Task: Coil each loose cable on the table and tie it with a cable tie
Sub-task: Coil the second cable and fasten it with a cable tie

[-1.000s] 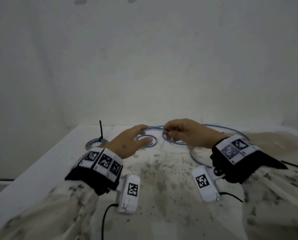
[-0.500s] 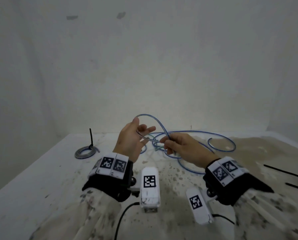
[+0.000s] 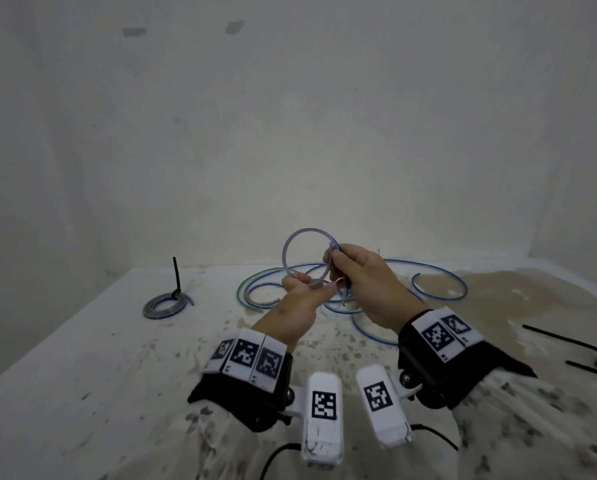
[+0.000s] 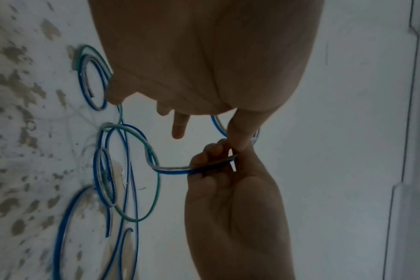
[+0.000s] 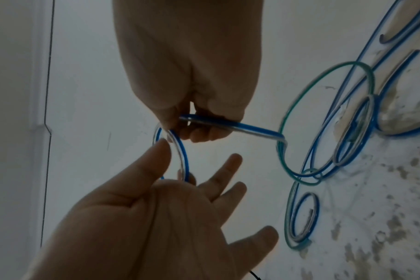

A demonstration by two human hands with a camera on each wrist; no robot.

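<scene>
Though flat a second ago, the cable (image 3: 306,230) now loops upright.

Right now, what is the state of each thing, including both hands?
Blue cable: one loop raised, the rest loose on the table.
Left hand: pinches the loop's bottom.
Right hand: grips the loop's upper side.
Grey cable coil: coiled, tied, lying flat.
Black cable ties: loose, unused, at the right.

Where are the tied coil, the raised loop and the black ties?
tied coil (image 3: 160,314): head view, near side of its ring.
raised loop (image 3: 305,231): head view, top of its arc.
black ties (image 3: 567,342): head view, middle of the longest strap.
</scene>
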